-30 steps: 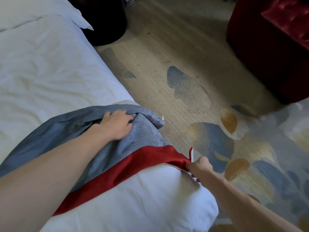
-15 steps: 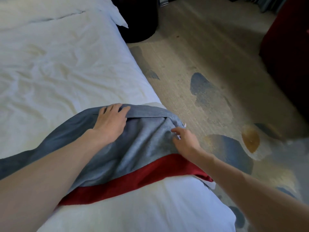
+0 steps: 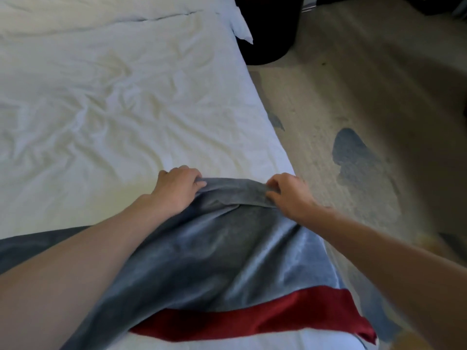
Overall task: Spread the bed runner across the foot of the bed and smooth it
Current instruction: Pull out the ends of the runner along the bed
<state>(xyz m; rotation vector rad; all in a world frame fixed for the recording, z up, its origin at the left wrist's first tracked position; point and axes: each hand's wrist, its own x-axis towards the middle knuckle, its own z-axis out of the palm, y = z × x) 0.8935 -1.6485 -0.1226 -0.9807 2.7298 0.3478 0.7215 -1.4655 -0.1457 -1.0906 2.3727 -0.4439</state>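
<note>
Bed runner (image 3: 227, 251) far edge pinched under both hands' fingers (image 3: 199, 183).

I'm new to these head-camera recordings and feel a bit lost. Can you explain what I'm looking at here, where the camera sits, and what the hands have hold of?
There is no machine here: a person wears a camera on the head, looking down at their own bare arms. A bed with a wrinkled white cover fills the left side; patterned carpet lies to the right. Across the near end lies a grey bed runner with a red band. The left hand and right hand each pinch the runner's bunched far edge.
</note>
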